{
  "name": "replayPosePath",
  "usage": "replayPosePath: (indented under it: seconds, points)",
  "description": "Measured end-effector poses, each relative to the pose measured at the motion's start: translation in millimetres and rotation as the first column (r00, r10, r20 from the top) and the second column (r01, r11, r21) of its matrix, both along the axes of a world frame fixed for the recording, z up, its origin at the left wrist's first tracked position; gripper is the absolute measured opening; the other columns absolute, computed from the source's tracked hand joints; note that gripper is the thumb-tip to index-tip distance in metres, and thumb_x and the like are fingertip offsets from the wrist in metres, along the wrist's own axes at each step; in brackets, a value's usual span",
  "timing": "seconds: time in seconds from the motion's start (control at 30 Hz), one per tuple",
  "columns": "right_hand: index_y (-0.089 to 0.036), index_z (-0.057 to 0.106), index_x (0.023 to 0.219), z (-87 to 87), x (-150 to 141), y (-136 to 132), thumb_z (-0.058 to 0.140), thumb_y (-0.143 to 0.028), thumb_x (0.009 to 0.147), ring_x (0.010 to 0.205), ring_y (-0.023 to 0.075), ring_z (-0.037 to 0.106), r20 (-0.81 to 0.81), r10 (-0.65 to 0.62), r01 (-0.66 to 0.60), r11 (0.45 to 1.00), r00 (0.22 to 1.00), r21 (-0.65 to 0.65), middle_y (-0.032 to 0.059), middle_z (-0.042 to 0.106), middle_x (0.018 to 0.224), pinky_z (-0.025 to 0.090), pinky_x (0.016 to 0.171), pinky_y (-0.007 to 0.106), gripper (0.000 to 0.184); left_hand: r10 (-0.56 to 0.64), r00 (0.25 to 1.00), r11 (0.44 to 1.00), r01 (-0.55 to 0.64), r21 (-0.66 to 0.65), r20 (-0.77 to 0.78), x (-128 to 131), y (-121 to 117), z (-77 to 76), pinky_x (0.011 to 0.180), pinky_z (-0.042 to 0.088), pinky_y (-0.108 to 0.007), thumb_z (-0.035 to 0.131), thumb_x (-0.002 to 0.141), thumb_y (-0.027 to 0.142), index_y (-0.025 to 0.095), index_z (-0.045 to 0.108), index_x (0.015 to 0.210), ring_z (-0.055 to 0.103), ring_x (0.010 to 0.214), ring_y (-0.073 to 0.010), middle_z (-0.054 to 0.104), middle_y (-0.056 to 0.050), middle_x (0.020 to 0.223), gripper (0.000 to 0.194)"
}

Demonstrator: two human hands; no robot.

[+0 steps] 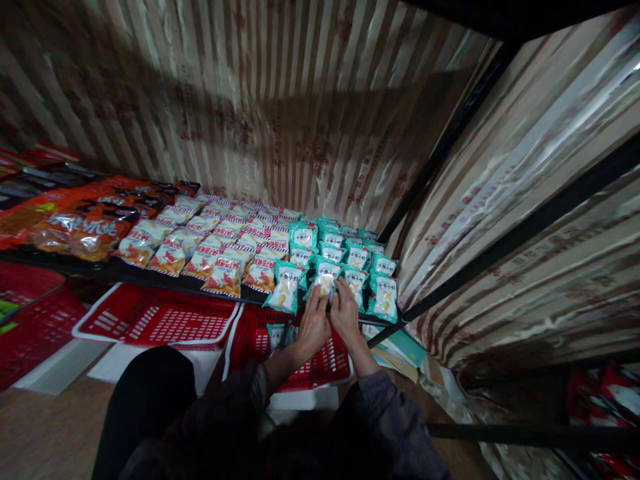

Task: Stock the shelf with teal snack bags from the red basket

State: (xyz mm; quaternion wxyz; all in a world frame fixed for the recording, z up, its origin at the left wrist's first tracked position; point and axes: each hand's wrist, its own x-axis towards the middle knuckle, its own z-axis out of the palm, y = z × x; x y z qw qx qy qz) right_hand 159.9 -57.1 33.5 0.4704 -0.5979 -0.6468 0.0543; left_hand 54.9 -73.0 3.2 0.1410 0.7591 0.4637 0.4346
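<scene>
A teal-and-white snack bag (pixel 328 272) leans in the front row of similar teal bags at the shelf's right end. My left hand (pixel 314 325) grips its lower left part, fingers bent against the wrapper. From the other side my right hand (pixel 346 312) closes on its lower right edge. The thumbs and the bag's bottom are partly hidden by the hands. Another teal bag (pixel 285 287) stands just left of my hands, and one more (pixel 385 298) sits at the right end of the row.
White-and-orange snack bags (pixel 223 272) lie in rows to the left, with orange noodle-like packs (pixel 85 227) beyond. Red baskets (pixel 165 317) stand under the black shelf edge (pixel 150 279); the one below my hands holds teal bags (pixel 275 337). A black post (pixel 450 143) slants at right.
</scene>
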Motion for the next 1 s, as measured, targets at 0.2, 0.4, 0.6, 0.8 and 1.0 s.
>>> replayPosePath:
  seconds: [0.2,0.4,0.6,0.8,1.0]
  points:
    - [-0.014,0.062,0.122,15.6,-13,2,0.035,-0.032,0.094,0.124,0.0229,0.055,-0.055,0.06,-0.059,0.998,0.997,0.013,0.0139,0.063,0.13,0.041,0.108,0.045,0.043,0.041,0.997,0.989,-0.05,0.138,0.064,-18,-3,19.8,0.116,0.034,-0.049,0.037,0.083,0.002,0.015,0.055,0.125,0.031,0.144,-0.0236,0.04,-0.013,0.151,0.048]
    - [-0.015,0.06,0.125,21.9,-37,15,0.037,-0.042,0.095,0.122,0.0235,0.057,-0.149,0.117,-0.132,0.987,0.982,-0.091,0.0125,0.063,0.13,0.043,0.107,0.042,0.047,0.229,0.966,0.95,-0.248,0.189,0.116,-52,9,23.5,0.116,0.033,-0.052,0.04,0.086,0.007,0.016,0.053,0.126,0.027,0.145,-0.0254,0.037,-0.013,0.152,0.043]
    - [-0.018,0.062,0.124,21.4,-57,25,0.035,-0.048,0.096,0.123,0.0229,0.057,-0.183,0.135,-0.153,0.984,0.974,-0.089,0.0105,0.063,0.13,0.042,0.108,0.042,0.049,0.279,0.953,0.942,-0.296,0.156,0.12,-73,13,13.0,0.115,0.031,-0.053,0.041,0.087,0.011,0.014,0.047,0.132,0.022,0.147,-0.0272,0.034,-0.015,0.154,0.045]
    - [-0.017,0.062,0.122,18.0,-56,13,0.037,-0.044,0.096,0.125,0.0226,0.056,-0.104,0.141,-0.139,0.99,0.984,0.031,0.0123,0.063,0.13,0.043,0.108,0.044,0.045,0.169,0.978,0.967,-0.188,0.171,0.12,-76,1,18.7,0.116,0.031,-0.051,0.038,0.088,0.01,0.015,0.05,0.129,0.029,0.144,-0.0245,0.041,-0.014,0.15,0.043]
    - [-0.015,0.062,0.12,4.1,-36,-11,0.034,-0.036,0.098,0.124,0.0219,0.056,-0.071,0.061,-0.052,0.991,0.996,0.119,0.0148,0.063,0.128,0.043,0.107,0.044,0.041,0.018,0.994,0.991,-0.032,0.129,0.111,-61,-17,14.9,0.111,0.041,-0.043,0.037,0.089,0.009,0.017,0.054,0.125,0.043,0.137,-0.021,0.047,-0.013,0.146,0.041]
